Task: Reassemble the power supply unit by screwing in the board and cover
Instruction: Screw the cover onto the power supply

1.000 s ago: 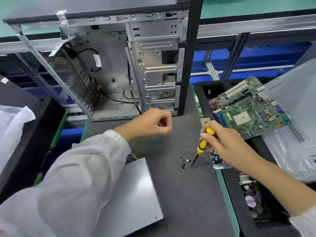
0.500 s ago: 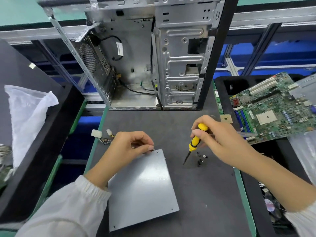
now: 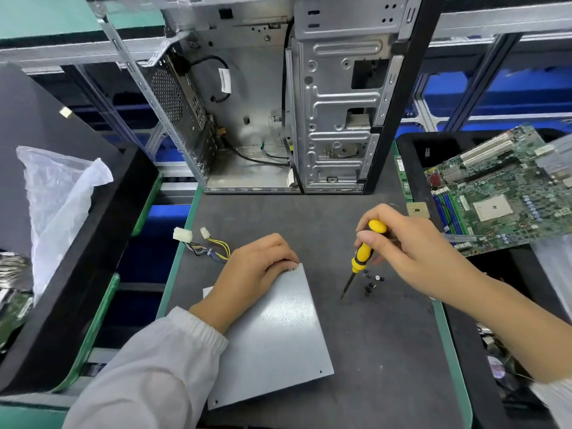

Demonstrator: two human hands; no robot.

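**Grey steel cover down, screws waiting**

Grey sheet metal first: the cover (image 3: 272, 332) lies flat on the mat (image 3: 387, 351), toward its left edge and running to the near edge. The left hand (image 3: 250, 277) sits on the cover's far corner, fingers curled over the rim; whether it pinches anything there, I can't tell. The right hand (image 3: 402, 249) grips the screwdriver (image 3: 360, 255), tip pointing down just beside the screws (image 3: 371, 281).

I'd judge that cover stiff and light but slick, with thin edges, so hold it by the rim and corners. The screws look tiny and apt to roll; fingertips or the driver tip would do best.

Counting now: one cover, one screwdriver, roughly seven screws in a loose cluster, too small to count exactly. Two white plugs (image 3: 182, 234) on a cable bundle lie at the mat's left edge. One open case (image 3: 309, 97) stands at the far edge, one motherboard (image 3: 501, 193) off the right edge.
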